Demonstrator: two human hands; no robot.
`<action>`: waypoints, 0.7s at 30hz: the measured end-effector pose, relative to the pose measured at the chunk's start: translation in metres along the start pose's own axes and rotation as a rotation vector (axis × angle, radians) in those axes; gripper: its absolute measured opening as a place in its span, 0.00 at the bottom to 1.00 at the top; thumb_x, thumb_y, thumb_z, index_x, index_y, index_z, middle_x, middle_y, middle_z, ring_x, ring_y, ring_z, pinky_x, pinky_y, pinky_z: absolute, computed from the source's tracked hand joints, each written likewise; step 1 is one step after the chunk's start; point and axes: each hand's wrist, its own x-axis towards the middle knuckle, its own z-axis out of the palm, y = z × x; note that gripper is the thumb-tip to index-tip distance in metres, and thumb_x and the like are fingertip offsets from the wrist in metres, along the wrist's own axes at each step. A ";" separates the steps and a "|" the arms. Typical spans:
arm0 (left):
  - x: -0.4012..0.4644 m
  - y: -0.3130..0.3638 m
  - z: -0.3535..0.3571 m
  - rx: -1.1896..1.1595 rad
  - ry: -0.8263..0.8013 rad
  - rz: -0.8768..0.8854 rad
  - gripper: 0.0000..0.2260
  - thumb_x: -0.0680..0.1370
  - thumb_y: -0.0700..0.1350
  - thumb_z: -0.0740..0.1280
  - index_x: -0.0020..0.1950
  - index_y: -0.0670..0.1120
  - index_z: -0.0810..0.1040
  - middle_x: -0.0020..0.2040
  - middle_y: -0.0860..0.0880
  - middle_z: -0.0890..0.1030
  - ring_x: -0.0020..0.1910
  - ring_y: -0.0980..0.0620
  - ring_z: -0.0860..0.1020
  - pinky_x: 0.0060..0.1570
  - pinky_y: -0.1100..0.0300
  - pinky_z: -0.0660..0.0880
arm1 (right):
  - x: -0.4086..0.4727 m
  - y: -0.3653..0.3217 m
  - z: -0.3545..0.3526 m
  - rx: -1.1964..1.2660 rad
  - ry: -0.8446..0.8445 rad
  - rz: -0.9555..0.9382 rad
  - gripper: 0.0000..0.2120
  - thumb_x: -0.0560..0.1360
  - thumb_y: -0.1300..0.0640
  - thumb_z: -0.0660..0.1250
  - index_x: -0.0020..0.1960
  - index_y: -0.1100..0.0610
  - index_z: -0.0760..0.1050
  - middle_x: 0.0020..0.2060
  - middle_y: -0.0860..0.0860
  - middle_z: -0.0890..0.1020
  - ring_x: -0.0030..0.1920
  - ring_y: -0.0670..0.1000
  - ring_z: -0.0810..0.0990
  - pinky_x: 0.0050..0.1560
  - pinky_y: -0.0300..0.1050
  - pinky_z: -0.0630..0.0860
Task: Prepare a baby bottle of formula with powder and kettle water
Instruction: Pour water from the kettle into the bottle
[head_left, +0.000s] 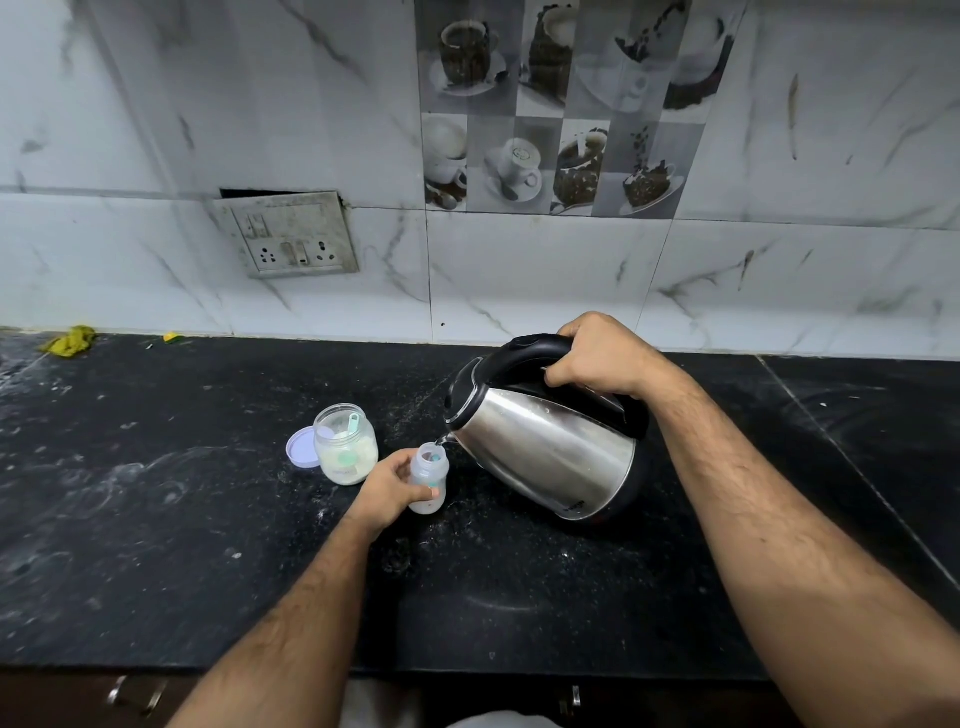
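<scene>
1. The left hand (390, 486) curls its fingers round the baby bottle (430, 479), which stands upright and uncapped on the black counter (208, 545).
2. Just right of the bottle, the steel kettle (543, 444) tilts, its spout over the bottle's mouth.
3. Just left of the bottle stands an open powder jar (345, 444) with a scoop (352, 423) inside; its lid (302, 448) lies beside it.
4. The right hand (602, 356) is clenched round the kettle's black handle.
5. Far left of the bottle, a yellow cloth (70, 341) lies at the wall.

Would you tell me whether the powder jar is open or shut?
Open: the jar has no lid, a scoop stands inside, and the lid lies beside it.
</scene>
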 end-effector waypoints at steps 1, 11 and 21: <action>0.000 0.000 0.000 0.000 0.001 -0.001 0.25 0.66 0.27 0.75 0.58 0.45 0.77 0.56 0.43 0.83 0.55 0.47 0.80 0.60 0.54 0.76 | 0.000 0.000 0.000 0.001 -0.001 0.001 0.08 0.65 0.62 0.71 0.40 0.66 0.77 0.22 0.52 0.72 0.22 0.51 0.68 0.25 0.38 0.63; 0.001 0.002 0.000 0.010 0.006 -0.014 0.25 0.66 0.27 0.75 0.58 0.45 0.77 0.55 0.43 0.83 0.55 0.47 0.81 0.60 0.54 0.76 | 0.001 0.000 -0.003 0.005 -0.004 -0.001 0.06 0.65 0.62 0.71 0.38 0.64 0.76 0.20 0.49 0.71 0.20 0.50 0.67 0.25 0.38 0.63; 0.001 0.003 0.000 0.019 0.003 -0.002 0.25 0.66 0.27 0.75 0.61 0.42 0.76 0.56 0.43 0.83 0.56 0.47 0.80 0.59 0.55 0.76 | 0.002 -0.002 -0.004 -0.006 -0.006 -0.020 0.07 0.64 0.61 0.71 0.32 0.57 0.74 0.20 0.50 0.71 0.21 0.51 0.68 0.25 0.39 0.64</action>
